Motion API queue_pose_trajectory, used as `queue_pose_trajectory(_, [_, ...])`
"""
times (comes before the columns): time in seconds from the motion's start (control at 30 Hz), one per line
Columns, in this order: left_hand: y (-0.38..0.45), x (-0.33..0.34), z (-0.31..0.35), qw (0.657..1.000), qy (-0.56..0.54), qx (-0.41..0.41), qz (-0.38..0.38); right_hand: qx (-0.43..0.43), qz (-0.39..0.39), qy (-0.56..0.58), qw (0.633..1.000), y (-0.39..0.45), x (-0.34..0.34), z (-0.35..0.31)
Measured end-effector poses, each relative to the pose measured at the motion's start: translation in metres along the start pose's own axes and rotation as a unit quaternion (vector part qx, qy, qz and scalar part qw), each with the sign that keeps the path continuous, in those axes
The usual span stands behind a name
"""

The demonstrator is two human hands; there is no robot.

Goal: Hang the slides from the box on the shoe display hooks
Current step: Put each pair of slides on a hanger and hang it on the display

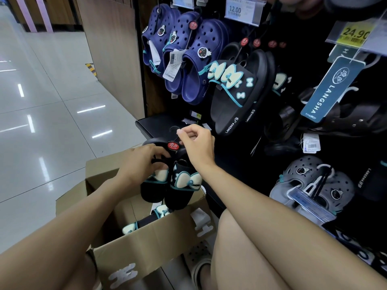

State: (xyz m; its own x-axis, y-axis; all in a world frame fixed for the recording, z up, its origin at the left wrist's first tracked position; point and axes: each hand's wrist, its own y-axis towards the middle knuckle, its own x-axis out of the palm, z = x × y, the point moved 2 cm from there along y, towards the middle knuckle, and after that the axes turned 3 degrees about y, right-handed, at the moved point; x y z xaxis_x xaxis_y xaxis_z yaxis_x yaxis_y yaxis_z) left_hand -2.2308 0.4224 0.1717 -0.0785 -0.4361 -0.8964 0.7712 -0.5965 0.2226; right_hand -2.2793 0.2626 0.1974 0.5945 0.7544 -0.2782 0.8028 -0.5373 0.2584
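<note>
A pair of black slides with cream and teal bows hangs above an open cardboard box. My left hand grips the left slide's strap near its top. My right hand pinches the thin black hanger hook above the pair's round red tag. More bow slides lie inside the box. On the black display wall, matching black bow slides hang from a hook under red tags.
Navy clogs hang at the upper left of the display, grey clogs at the lower right. Price tags and a blue LANGSHA label jut out above. Glossy tiled floor spreads left. My bare knee is beside the box.
</note>
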Motion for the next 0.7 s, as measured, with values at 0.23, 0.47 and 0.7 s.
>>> queue_pose_trajectory(0.23, [-0.002,0.003,-0.003,1.0,-0.025,-0.012,0.012,0.001,0.02,0.025,0.999,0.0,-0.003,-0.003])
queue_pose_trajectory(0.47, [-0.003,0.004,0.003,1.0,0.001,0.022,0.011,-0.001,0.013,0.017,1.0,-0.003,-0.009,-0.006])
queue_pose_trajectory(0.7, [-0.003,-0.003,0.021,0.998,-0.045,0.044,0.019,-0.029,0.035,0.023,0.999,-0.004,-0.035,-0.019])
